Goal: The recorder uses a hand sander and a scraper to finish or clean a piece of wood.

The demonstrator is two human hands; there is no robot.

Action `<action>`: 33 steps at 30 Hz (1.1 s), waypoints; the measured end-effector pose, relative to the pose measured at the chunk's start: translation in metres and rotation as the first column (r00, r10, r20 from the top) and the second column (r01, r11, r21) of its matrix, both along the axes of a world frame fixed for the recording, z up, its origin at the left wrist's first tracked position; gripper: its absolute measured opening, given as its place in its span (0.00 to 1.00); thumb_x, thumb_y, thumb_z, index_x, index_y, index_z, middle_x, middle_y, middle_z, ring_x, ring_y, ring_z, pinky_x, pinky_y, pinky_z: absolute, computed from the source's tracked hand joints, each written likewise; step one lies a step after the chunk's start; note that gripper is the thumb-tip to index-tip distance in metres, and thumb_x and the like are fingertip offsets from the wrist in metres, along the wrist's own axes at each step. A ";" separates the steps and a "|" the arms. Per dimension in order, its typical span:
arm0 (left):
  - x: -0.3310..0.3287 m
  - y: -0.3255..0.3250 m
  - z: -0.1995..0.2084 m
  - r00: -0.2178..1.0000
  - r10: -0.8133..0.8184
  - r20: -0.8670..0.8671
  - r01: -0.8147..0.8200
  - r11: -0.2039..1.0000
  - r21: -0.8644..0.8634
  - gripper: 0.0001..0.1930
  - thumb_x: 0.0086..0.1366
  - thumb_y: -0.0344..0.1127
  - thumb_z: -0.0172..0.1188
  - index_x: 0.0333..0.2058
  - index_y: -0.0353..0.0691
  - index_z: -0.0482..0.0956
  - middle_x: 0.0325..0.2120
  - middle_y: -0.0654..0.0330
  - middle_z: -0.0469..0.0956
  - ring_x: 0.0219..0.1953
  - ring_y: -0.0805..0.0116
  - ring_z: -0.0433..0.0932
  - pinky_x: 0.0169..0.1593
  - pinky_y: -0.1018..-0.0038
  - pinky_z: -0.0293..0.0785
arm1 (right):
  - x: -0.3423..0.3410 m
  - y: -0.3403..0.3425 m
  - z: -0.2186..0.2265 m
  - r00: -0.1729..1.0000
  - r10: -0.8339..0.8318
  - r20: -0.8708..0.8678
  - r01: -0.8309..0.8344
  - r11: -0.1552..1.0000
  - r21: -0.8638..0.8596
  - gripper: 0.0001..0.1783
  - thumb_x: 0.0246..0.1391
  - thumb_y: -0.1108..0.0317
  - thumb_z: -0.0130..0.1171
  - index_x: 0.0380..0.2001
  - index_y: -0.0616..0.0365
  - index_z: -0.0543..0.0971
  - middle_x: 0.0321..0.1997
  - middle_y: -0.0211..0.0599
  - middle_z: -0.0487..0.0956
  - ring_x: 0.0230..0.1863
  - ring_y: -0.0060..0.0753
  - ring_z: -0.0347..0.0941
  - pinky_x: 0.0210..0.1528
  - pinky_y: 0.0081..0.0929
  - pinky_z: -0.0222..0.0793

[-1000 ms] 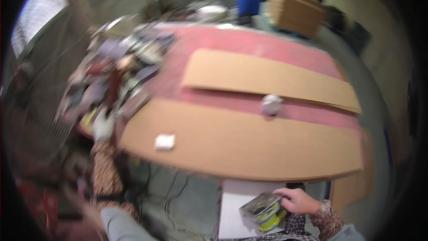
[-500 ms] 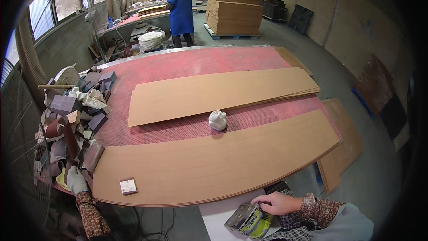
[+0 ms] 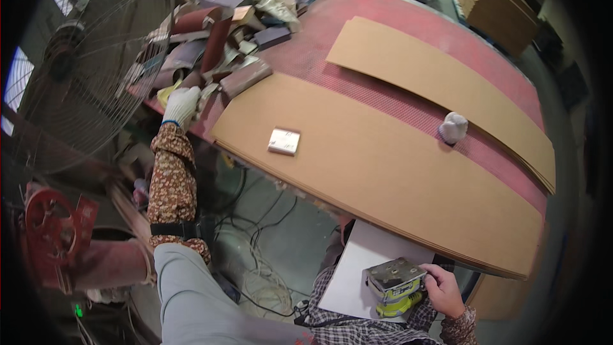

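My left hand (image 3: 181, 106), in a white knit glove, reaches into a heap of sandpaper at the table's left edge. Its fingertips are lost among brown sandpaper rolls (image 3: 217, 45) and a yellow piece (image 3: 167, 93), so its grip is hidden. My bare right hand (image 3: 445, 290) grips the edge of a green-and-grey power sander (image 3: 396, 287), turned with its dark, worn pad upward, over a white board (image 3: 352, 275). A stack of long wood-coloured panels (image 3: 377, 153) lies along the near side, carrying a small white-topped sanding block (image 3: 283, 141).
More panels (image 3: 440, 83) lie farther across the red table (image 3: 383, 6). A balled white cloth (image 3: 453, 126) sits between the stacks. At left stand a large caged fan (image 3: 83, 70) and a red handwheel (image 3: 52, 227). Cables (image 3: 255, 230) trail on the floor.
The view has swung left and down, bringing the fan and floor into sight. My left hand stays at the sandpaper heap; the right still holds the sander, its pad now facing more upward.
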State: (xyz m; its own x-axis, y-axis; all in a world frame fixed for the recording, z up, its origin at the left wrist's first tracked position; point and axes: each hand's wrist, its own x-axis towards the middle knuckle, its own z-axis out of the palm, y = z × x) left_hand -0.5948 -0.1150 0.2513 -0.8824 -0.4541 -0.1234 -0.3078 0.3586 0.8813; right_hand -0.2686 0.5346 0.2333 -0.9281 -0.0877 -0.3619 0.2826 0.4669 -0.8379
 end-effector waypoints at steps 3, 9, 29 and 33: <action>0.026 0.008 0.015 0.992 0.053 0.114 -0.058 0.997 0.048 0.09 0.67 0.42 0.56 0.33 0.44 0.79 0.19 0.68 0.73 0.14 0.76 0.67 0.18 0.76 0.61 | -0.001 -0.001 0.003 0.997 -0.015 0.072 0.015 1.000 0.003 0.15 0.68 0.77 0.50 0.52 0.71 0.80 0.38 0.28 0.81 0.37 0.16 0.74 0.41 0.19 0.72; 0.069 0.036 0.045 0.974 0.184 0.129 -0.206 0.963 0.177 0.09 0.70 0.47 0.58 0.34 0.52 0.78 0.19 0.75 0.71 0.15 0.81 0.65 0.18 0.80 0.57 | -0.043 -0.014 0.016 0.999 -0.026 -0.043 0.027 0.999 0.028 0.14 0.66 0.75 0.58 0.52 0.71 0.81 0.41 0.40 0.87 0.41 0.25 0.83 0.46 0.25 0.79; 0.261 0.386 0.015 0.243 -0.966 0.086 0.817 0.252 0.519 0.08 0.73 0.35 0.59 0.40 0.36 0.79 0.27 0.58 0.80 0.31 0.74 0.77 0.38 0.71 0.77 | -0.010 -0.018 0.053 0.689 0.622 -0.372 -0.436 0.766 0.473 0.19 0.55 0.57 0.74 0.45 0.53 0.83 0.33 0.32 0.82 0.32 0.38 0.80 0.37 0.34 0.74; 0.277 0.393 0.006 0.444 -0.873 0.201 0.687 0.475 0.550 0.06 0.72 0.32 0.60 0.38 0.35 0.79 0.28 0.67 0.78 0.30 0.81 0.73 0.34 0.77 0.72 | 0.006 -0.001 0.027 0.808 0.439 -0.394 -0.340 0.892 0.297 0.10 0.61 0.63 0.69 0.39 0.56 0.81 0.28 0.34 0.79 0.28 0.44 0.77 0.35 0.37 0.73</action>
